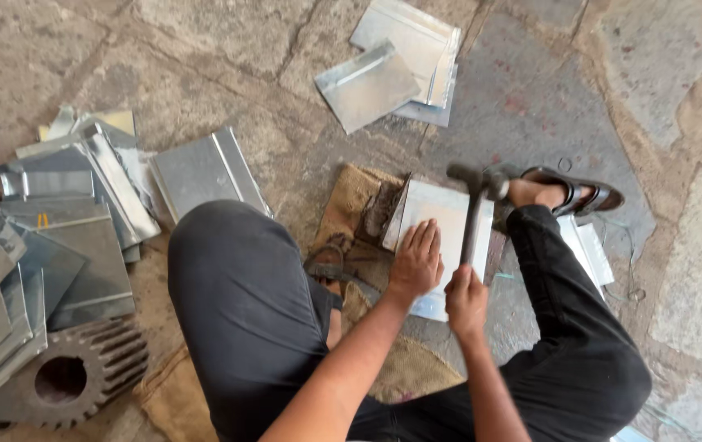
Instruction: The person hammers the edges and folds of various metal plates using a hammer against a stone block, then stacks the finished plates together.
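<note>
I sit on the stone floor with a flat metal sheet (441, 214) lying in front of me between my legs. My left hand (416, 260) presses flat on the sheet, fingers together. Just to its right, my right hand (465, 299) grips the handle of a hammer (475, 211). The hammer's head is over the sheet's far right edge, near my sandalled right foot (568, 195). The sheet rests partly on a burlap sack (351, 205) and a dark metal block.
A pile of folded metal sheets (56, 221) lies to my left, with a large grey gear (73, 372) beside it. More bent sheets (392, 65) lie on the floor ahead. A few thin sheets (592, 254) sit by my right leg.
</note>
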